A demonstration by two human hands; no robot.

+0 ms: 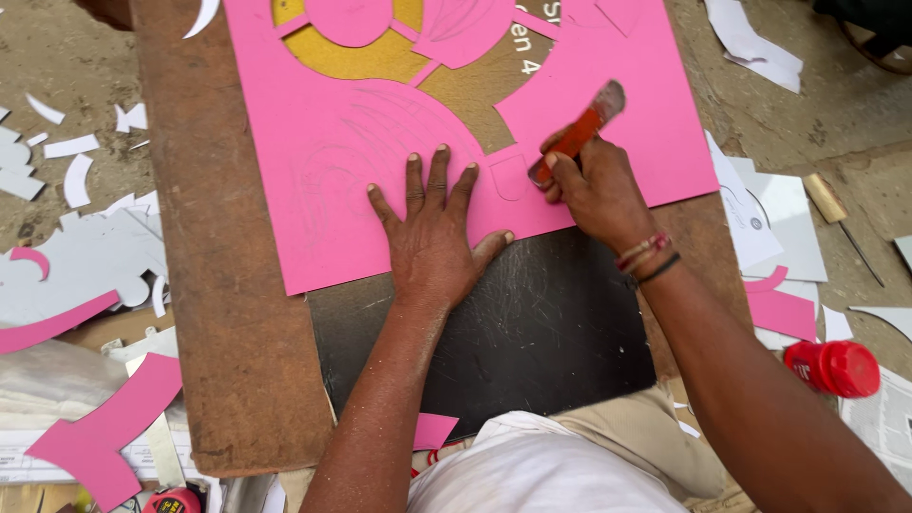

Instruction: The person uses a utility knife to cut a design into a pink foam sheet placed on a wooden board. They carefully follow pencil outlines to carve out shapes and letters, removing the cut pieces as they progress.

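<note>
The big brown board (228,313) lies flat on the ground and carries everything the person works on. On the board lies a black mat (532,332), most likely there so the blade does not cut the wood. Above the mat lies the large pink sheet (313,190). It is spread flat, with round shapes already cut out near its top, and a gold-brown card with white print shows through the holes.

The left hand (432,233) lies flat on the pink sheet's lower edge. Its fingers (439,176) are spread wide and press down, which looks like a way to stop the sheet from sliding.

Just right of it, the right hand (594,190) is closed around an orange cutter knife (575,138). The knife tilts down, and its tip meets the pink sheet beside a small drawn shape.

Right of the board, a red round cap (836,368) sits near white paper pieces. Left of the board lie curved pink scraps (100,432) and white scraps (71,147).
</note>
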